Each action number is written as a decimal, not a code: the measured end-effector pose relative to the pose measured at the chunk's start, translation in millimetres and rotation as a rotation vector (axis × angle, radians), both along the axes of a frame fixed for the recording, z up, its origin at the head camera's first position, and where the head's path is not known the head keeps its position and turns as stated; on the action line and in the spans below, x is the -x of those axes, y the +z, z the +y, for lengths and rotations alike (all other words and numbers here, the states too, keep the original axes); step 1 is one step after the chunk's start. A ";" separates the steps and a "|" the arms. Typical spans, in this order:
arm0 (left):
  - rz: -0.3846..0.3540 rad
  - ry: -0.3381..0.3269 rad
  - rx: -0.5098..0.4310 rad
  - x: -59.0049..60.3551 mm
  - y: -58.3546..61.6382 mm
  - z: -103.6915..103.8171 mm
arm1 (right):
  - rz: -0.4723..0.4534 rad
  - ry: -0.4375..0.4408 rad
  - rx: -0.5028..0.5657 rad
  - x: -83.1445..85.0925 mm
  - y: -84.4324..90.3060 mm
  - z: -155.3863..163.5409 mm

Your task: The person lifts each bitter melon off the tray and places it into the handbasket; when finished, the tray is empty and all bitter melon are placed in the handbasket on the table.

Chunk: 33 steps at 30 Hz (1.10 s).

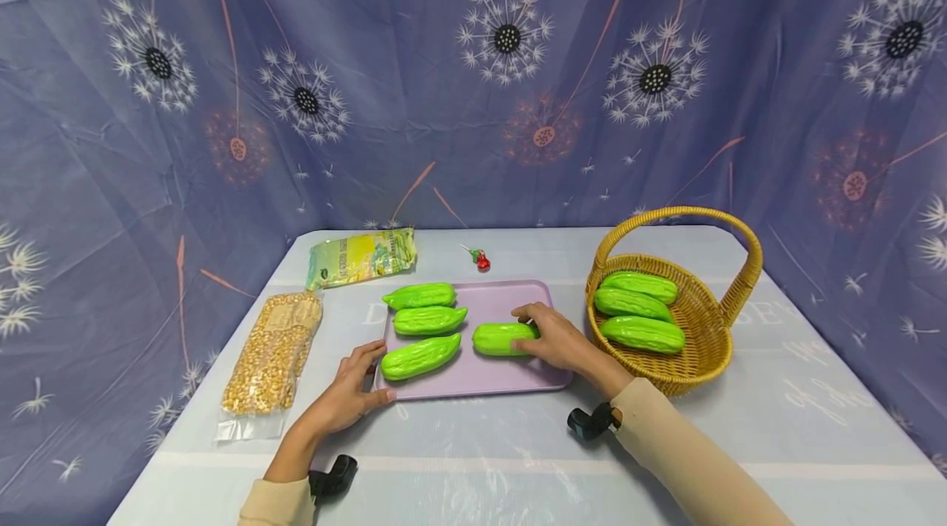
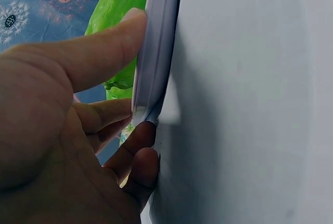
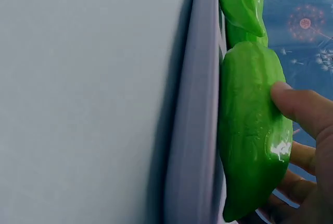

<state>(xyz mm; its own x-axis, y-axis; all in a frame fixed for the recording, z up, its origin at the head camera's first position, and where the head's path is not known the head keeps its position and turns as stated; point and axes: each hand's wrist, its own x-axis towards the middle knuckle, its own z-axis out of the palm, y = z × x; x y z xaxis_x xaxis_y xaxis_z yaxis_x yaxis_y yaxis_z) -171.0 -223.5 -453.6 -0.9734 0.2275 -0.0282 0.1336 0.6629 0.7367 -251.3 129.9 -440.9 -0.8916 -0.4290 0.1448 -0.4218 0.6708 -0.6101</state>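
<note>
Right hand curls round a gourd lying mid-tray — left hand pinches the tray's front-left corner, thumb on the rim, three more gourds along its left edge.

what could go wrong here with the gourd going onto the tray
The right hand grips the glossy gourd only at one end, so it might slip or roll into the three gourds beside it. The left hand pinches just the tray corner; a nudge could swing the tray toward the basket.
</note>
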 end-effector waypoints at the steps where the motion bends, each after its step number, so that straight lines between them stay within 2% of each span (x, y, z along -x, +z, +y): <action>1: 0.014 -0.007 0.008 -0.2 0.1 -0.1 | -0.010 0.009 -0.005 -0.6 0.0 0.2; 7: 0.028 -0.006 0.015 -0.8 -0.6 0.1 | -0.044 0.034 -0.037 -3.6 -2.6 2.0; 19: -0.013 0.003 0.004 1.4 -1.2 -0.5 | 0.005 0.041 -0.003 -13.9 0.2 7.6; 26: -0.015 0.002 0.001 0.6 1.0 0.1 | 0.089 0.044 0.064 -25.1 14.1 15.3; 33: -0.012 0.003 0.007 0.4 1.2 0.0 | 0.195 0.029 0.077 -40.8 34.7 29.1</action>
<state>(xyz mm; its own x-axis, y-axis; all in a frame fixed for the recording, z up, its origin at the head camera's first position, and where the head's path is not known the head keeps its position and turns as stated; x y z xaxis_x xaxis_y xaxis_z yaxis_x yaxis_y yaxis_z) -171.4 -223.4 -452.4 -0.9735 0.2247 -0.0414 0.1231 0.6685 0.7335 -210.4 158.9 -406.2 -0.8312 -0.4348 0.3465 -0.5550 0.6112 -0.5643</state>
